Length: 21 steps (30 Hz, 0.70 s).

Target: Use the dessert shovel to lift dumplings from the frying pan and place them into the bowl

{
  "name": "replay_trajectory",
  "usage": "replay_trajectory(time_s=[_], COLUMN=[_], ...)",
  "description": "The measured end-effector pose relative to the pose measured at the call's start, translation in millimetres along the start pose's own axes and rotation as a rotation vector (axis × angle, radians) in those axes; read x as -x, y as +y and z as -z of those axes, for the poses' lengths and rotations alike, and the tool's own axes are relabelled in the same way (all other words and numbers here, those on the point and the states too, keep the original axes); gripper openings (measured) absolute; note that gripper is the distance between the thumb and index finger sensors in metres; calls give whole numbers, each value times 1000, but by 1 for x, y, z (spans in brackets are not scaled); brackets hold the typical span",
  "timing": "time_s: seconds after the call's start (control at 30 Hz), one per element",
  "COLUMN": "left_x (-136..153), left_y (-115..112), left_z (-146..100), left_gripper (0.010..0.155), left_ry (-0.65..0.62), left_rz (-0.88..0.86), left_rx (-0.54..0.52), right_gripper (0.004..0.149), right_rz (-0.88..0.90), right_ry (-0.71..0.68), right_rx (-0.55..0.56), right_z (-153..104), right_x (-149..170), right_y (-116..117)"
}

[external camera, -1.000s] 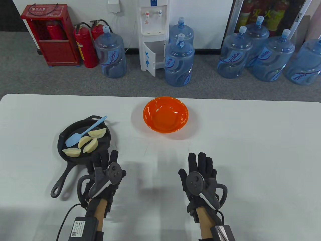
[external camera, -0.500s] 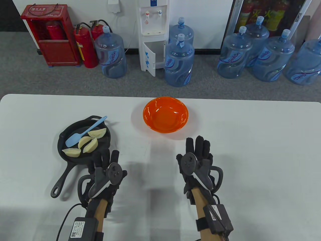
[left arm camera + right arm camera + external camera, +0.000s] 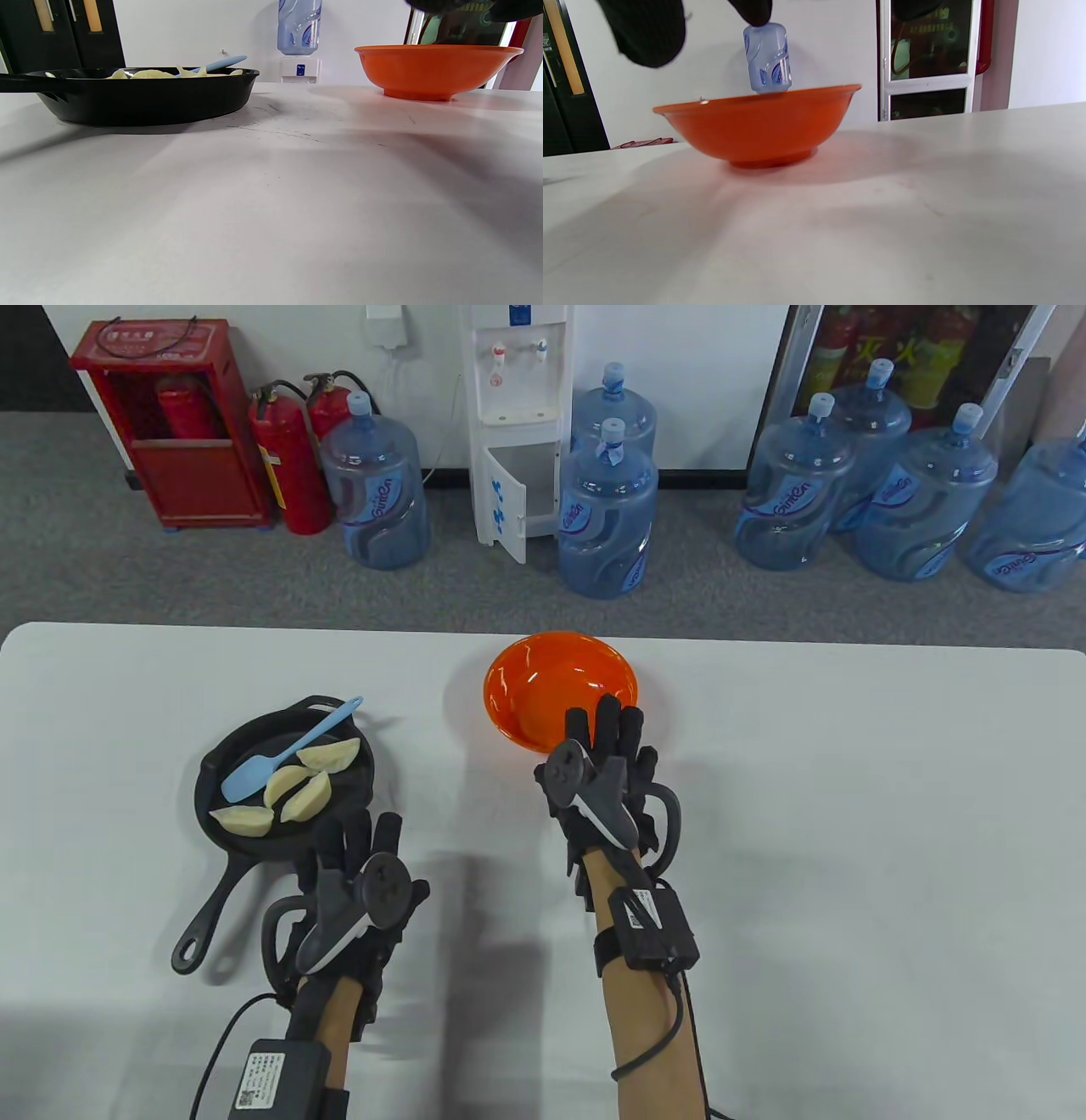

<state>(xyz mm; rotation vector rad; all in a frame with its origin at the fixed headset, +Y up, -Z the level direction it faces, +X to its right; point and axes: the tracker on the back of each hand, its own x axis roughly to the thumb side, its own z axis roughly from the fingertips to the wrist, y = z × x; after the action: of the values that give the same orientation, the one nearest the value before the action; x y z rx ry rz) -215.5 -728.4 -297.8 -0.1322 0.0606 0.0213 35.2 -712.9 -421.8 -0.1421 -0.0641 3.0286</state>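
Observation:
A black frying pan [image 3: 222,830] sits left of centre on the white table, with several pale dumplings [image 3: 295,786] in it. A light-blue dessert shovel [image 3: 280,751] lies in the pan, its handle over the far rim. An orange bowl [image 3: 530,678] stands at the far middle, empty. My right hand [image 3: 607,742] hovers with straight fingers above the bowl's near rim and holds nothing. My left hand [image 3: 361,853] rests flat on the table just right of the pan's handle, fingers spread. The left wrist view shows the pan [image 3: 144,99] and the bowl [image 3: 432,70]; the right wrist view shows the bowl [image 3: 755,127] close ahead.
The table's far edge [image 3: 543,632] lies just behind the bowl. Beyond it on the floor stand water bottles [image 3: 607,517], a water dispenser [image 3: 517,424], fire extinguishers [image 3: 288,466] and a red cabinet [image 3: 170,424].
My right hand has moved forward and to the left, from the near table to above the bowl's near rim. The left hand, pan and shovel have stayed where they were.

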Motion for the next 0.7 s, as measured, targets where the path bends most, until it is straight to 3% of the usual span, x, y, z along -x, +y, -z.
replay_trajectory(time_s=[0.3, 0.7], left_x=[2, 2], left_y=[0, -2], left_z=[0, 2], left_gripper=[80, 80], left_ry=[10, 30], left_rz=[6, 14], left_rx=[-18, 13], right_gripper=[79, 66], right_rz=[-56, -56], right_ry=[45, 37], right_rx=[-99, -115], right_z=[21, 30], right_x=[-22, -31], right_y=[24, 36])
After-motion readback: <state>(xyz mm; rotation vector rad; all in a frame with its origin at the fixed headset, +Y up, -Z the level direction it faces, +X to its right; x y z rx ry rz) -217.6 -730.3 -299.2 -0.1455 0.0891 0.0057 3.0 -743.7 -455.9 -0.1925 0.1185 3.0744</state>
